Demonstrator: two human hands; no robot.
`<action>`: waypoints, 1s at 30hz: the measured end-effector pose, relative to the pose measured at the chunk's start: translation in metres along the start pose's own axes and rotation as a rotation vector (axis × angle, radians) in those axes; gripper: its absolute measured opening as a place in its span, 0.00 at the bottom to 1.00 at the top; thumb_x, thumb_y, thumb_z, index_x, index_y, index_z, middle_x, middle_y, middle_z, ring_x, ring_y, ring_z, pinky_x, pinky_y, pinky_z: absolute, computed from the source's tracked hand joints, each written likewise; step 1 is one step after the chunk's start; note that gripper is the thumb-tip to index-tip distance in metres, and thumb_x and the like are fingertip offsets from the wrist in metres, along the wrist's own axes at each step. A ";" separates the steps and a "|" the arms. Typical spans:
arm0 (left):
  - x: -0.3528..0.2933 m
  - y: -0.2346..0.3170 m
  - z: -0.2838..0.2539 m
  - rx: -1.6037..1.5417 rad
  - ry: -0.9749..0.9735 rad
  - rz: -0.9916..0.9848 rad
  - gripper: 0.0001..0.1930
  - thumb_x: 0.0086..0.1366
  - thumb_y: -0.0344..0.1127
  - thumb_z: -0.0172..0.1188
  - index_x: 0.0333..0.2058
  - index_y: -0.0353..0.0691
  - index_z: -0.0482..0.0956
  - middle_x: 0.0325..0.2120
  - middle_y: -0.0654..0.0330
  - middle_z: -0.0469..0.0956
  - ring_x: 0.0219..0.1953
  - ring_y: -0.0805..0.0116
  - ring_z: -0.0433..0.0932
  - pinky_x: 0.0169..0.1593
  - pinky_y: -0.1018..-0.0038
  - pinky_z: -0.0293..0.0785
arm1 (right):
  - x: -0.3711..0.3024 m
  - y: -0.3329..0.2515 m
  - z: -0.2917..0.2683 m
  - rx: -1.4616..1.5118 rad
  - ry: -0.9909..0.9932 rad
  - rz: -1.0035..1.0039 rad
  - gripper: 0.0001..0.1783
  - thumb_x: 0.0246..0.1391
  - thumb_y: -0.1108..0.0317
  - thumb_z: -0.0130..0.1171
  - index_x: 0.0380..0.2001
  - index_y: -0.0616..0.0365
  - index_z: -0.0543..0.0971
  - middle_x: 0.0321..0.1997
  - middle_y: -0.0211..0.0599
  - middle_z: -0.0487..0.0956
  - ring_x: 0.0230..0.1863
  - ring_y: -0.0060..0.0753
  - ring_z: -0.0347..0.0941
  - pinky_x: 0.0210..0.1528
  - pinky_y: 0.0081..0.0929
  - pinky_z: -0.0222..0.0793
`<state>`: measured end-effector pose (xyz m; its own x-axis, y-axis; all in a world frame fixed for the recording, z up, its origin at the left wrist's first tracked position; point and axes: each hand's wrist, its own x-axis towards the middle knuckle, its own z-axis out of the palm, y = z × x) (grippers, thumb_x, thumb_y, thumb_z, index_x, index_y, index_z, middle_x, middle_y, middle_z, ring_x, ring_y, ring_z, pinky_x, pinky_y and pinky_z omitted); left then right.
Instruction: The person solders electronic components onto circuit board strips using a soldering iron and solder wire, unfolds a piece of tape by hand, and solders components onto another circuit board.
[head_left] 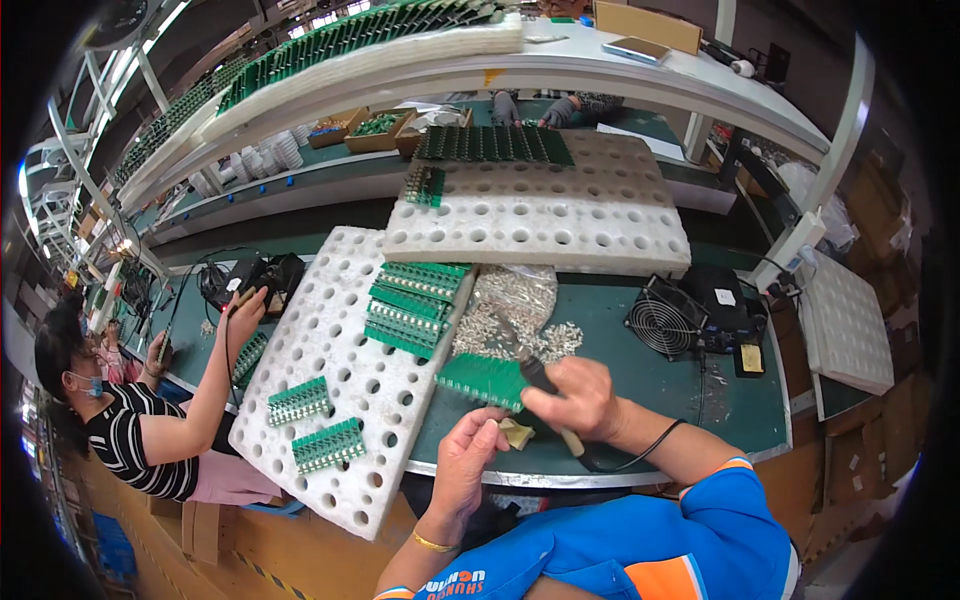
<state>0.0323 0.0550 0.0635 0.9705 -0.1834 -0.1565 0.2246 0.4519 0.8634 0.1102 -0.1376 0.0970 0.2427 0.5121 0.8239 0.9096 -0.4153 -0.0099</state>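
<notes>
My right hand (580, 400) is closed around a soldering iron (536, 374), its tip pointing away from me over the small parts. A cord runs from the iron's near end past my wrist. My left hand (468, 462) is pinched shut at the near edge of a green circuit board (482, 380); what its fingertips hold is hidden. Between my hands, at the bench edge, sits a small yellowish piece (516, 433). Beyond the board lies a heap of small pale components (480, 332), partly in a clear plastic bag (520, 290).
A white perforated foam slab (345, 350) on my left bears several green boards (410, 310). Another foam slab (540, 215) with boards spans ahead. A black fan (662, 322) and a dark soldering station (715, 300) stand right. A co-worker (150, 430) works at left; gloved hands (530, 108) show across.
</notes>
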 end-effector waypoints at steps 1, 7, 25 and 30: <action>0.002 0.003 0.003 0.054 0.043 0.036 0.14 0.65 0.39 0.55 0.44 0.36 0.74 0.25 0.68 0.73 0.25 0.85 0.63 0.30 0.87 0.58 | 0.003 0.009 0.005 -0.038 0.017 0.020 0.15 0.34 0.69 0.60 0.32 0.50 0.77 0.20 0.30 0.64 0.17 0.29 0.63 0.15 0.26 0.59; 0.002 -0.023 -0.034 0.437 0.220 0.145 0.11 0.63 0.32 0.58 0.43 0.34 0.75 0.22 0.71 0.71 0.25 0.85 0.67 0.30 0.86 0.63 | 0.037 0.091 0.036 -0.259 0.236 0.174 0.19 0.32 0.79 0.63 0.33 0.52 0.74 0.21 0.36 0.65 0.17 0.39 0.68 0.17 0.34 0.64; 0.005 -0.063 -0.068 1.017 0.271 0.638 0.07 0.46 0.26 0.66 0.27 0.36 0.80 0.14 0.57 0.74 0.14 0.66 0.73 0.20 0.72 0.68 | 0.039 0.374 0.040 -0.838 0.069 0.425 0.14 0.50 0.70 0.53 0.42 0.46 0.72 0.37 0.48 0.73 0.30 0.53 0.75 0.27 0.45 0.71; 0.005 -0.063 -0.067 1.050 0.303 0.633 0.08 0.44 0.26 0.67 0.26 0.36 0.80 0.13 0.57 0.72 0.14 0.64 0.73 0.19 0.71 0.68 | 0.040 0.384 0.061 -0.780 -0.056 0.554 0.12 0.51 0.69 0.57 0.40 0.51 0.71 0.36 0.48 0.72 0.34 0.56 0.74 0.31 0.46 0.70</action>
<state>0.0286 0.0837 -0.0238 0.8946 0.0803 0.4397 -0.3288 -0.5479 0.7692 0.4901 -0.2311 0.0918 0.6052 0.1191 0.7871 0.1848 -0.9828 0.0067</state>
